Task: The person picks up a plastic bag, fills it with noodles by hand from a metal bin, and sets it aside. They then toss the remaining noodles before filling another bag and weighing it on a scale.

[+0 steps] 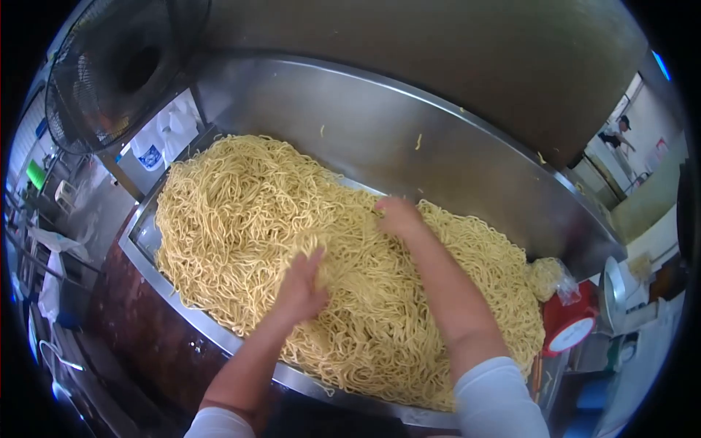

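Observation:
A big heap of yellow noodles (248, 212) fills a long metal tray (157, 274). Over the front middle of the heap is my left hand (299, 288), its fingers and thumb apart and holding nothing. Some strands just beyond its fingertips are blurred by motion. My right hand (399, 217) is at the far side of the heap, close to the metal back wall. Its fingers are curled in at the noodles; whatever is in them is hidden from me.
A steel back panel (350, 109) rises behind the tray, with stray strands stuck to it. A fan (120, 66) stands at upper left, near white plastic jugs (166, 135). On the right are a bag of noodles (548, 279) and a red scale (573, 328). A person (617, 135) is far off.

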### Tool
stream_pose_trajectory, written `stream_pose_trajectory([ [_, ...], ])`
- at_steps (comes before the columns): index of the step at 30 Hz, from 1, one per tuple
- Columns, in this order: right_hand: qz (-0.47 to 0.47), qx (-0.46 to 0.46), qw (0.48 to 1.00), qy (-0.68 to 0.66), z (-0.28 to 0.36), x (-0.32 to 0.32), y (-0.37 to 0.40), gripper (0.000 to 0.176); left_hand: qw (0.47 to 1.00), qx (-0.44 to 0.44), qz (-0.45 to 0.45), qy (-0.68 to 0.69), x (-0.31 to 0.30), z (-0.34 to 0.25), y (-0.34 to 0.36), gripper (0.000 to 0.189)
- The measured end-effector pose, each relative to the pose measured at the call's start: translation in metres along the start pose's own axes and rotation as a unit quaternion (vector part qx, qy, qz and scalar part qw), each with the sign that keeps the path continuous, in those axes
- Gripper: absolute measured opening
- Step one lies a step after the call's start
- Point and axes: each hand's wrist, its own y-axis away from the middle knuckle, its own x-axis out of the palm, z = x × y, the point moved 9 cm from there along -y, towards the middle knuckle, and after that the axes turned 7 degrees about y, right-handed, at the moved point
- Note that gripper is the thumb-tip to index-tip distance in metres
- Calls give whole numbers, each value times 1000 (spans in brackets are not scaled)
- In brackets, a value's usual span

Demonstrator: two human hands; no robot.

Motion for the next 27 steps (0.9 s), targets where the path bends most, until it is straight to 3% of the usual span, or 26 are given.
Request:
stream_pose_trajectory([
  [1, 56, 0, 998, 9, 6, 31, -8, 45, 995, 13, 16, -102, 10, -1, 23, 80],
  [2, 53, -8, 998, 10, 12, 56, -17, 45, 988, 19, 36, -146, 16, -8, 48, 83],
  [4, -37, 102, 994, 29, 9, 78, -26, 48, 979, 16, 53, -194, 21, -7, 78, 86],
  [5, -32, 94, 995, 29, 10, 84, -33, 48, 976, 1, 81, -202, 28, 0, 89, 83],
  [7, 29, 97, 989, -108, -1, 92, -31, 59, 972, -15, 113, -208, 33, 4, 98, 81],
  [8, 24, 92, 990, -104, -7, 92, -34, 59, 962, -42, 167, -214, 40, 10, 87, 77],
  [9, -25, 108, 975, -192, -19, 95, -39, 58, 949, -70, 216, -218, 47, 17, 74, 73],
  [10, -68, 123, 950, -279, -26, 95, -43, 57, 952, -72, 208, -213, 53, 24, 60, 73],
  [11, -121, 124, 943, -284, -13, 53, -27, 54, 946, -70, 219, -228, 66, 36, 47, 69],
  [13, -121, 44, 895, -428, 5, -15, -16, 50, 938, -68, 250, -231, 86, 46, 19, 63],
  [15, -163, -77, 929, -324, 51, -108, 20, 47, 939, -66, 261, -214, 84, 38, -13, 61],
  [16, -166, -78, 930, -318, 68, -131, 44, 47, 941, -48, 262, -208, 81, 31, -25, 58],
  [18, -214, -82, 965, -125, 111, -153, 85, 45, 944, -27, 263, -199, 65, 18, -42, 55],
  [19, -231, -115, 963, -83, 119, -139, 92, 42, 953, -55, 299, -14, 54, 14, -36, 55],
  [20, -246, -149, 957, -43, 125, -116, 97, 39, 927, -82, 323, 171, 47, 5, -31, 55],
  [21, -222, -163, 960, -49, 130, -90, 99, 38, 927, -83, 324, 170, 41, 3, -33, 55],
  [22, -197, -175, 963, -59, 137, -59, 101, 36, 865, -184, 226, 409, 28, 11, -36, 54],
  [23, -170, -176, 967, -68, 141, -20, 103, 33, 731, -275, 104, 615, 22, 28, -27, 52],
  [24, -145, -182, 970, -74, 148, 10, 107, 31, 730, -281, 97, 616, 36, 42, -24, 52],
  [26, -126, -189, 972, -55, 163, 37, 119, 29, 734, -350, -1, 582, 61, 91, -39, 48],
  [27, -99, -190, 976, -32, 169, 43, 121, 29, 723, -313, 14, 616, 62, 87, -43, 48],
])
